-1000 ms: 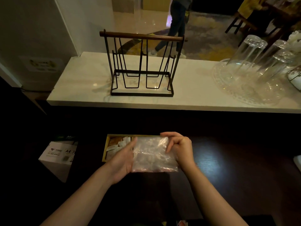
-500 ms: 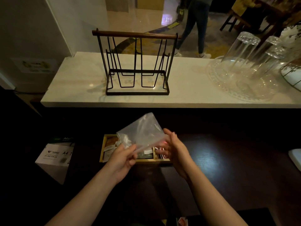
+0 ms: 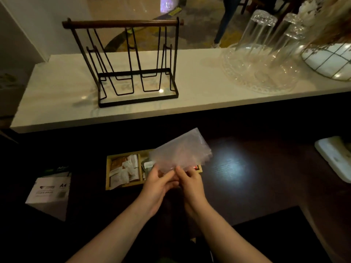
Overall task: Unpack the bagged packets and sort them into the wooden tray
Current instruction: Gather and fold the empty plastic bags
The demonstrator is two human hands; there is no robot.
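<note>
A clear plastic bag is held up above the wooden tray, tilted up and to the right. My left hand and my right hand both pinch its lower edge, close together. The tray lies on the dark table and has compartments: white and brown packets fill the left one, a greenish packet shows in the middle, and a red packet edge peeks out at the right. The bag and my hands hide much of the tray's right side.
A white A4 paper box sits left of the tray. On the white counter behind stand a black wire rack, a glass tray with upturned glasses and a wire basket. A white object lies at the right.
The bag went from flat over the tray to lifted, then swung to tilt right. My hands came together at its lower edge. The view shifted closer.
</note>
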